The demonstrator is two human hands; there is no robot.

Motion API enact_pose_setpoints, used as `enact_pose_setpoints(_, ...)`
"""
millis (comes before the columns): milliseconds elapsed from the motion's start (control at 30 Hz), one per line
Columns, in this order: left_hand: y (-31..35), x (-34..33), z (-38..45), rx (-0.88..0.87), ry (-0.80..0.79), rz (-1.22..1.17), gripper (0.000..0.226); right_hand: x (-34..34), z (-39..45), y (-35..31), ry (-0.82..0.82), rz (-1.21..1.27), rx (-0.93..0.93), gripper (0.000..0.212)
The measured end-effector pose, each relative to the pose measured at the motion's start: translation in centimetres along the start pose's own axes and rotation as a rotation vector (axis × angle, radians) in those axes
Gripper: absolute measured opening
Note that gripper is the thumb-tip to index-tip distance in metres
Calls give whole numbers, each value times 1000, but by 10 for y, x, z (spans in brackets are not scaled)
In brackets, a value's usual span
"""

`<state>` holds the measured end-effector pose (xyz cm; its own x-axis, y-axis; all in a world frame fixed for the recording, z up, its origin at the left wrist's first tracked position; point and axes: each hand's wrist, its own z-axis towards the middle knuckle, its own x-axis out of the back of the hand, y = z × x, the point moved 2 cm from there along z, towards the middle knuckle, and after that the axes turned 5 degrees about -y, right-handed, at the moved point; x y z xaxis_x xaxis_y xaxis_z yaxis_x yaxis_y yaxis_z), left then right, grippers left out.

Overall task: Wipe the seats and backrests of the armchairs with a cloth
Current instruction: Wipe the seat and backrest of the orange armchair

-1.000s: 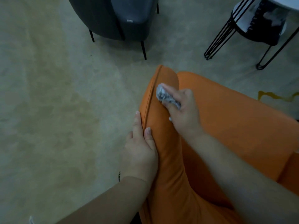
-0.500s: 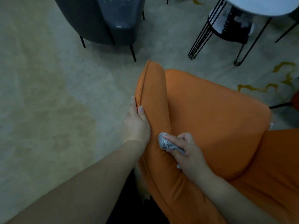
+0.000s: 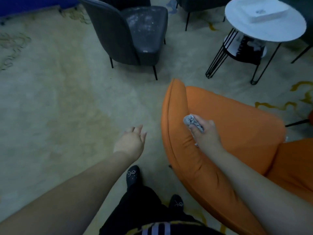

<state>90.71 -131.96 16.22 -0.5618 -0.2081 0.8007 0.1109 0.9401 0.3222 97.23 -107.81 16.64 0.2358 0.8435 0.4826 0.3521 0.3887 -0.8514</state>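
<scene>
An orange armchair fills the right half of the view, its rounded backrest edge running down toward me. My right hand grips a small crumpled grey cloth and presses it on the inner side of the backrest, near the seat. My left hand hangs over the carpet to the left of the chair, fingers relaxed, touching nothing. A dark grey armchair stands further off at the top centre, its seat dusted with pale specks.
A round white side table on black wire legs stands at the top right, with a lower shelf holding items. Beige patterned carpet stretches left. My black shoes stand beside the orange chair's base.
My left hand has let go of the backrest edge and moved left off the chair. The right hand with the cloth slid down the backrest, then sits mid-way now; the view has pulled back.
</scene>
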Motion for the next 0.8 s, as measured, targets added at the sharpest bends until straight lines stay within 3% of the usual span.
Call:
enact_pose_setpoints(167, -36, 33, 8, -14, 22, 113, 52, -24, 24, -42, 11, -78, 31, 40)
enact_pose_setpoints(400, -90, 100, 45, -181, 90, 368, 54, -85, 78, -109, 41, -155, 34, 42)
enact_pose_setpoints(800, -158, 189, 138, -238, 86, 437, 50, -154, 161, -161, 93, -134, -99, 42)
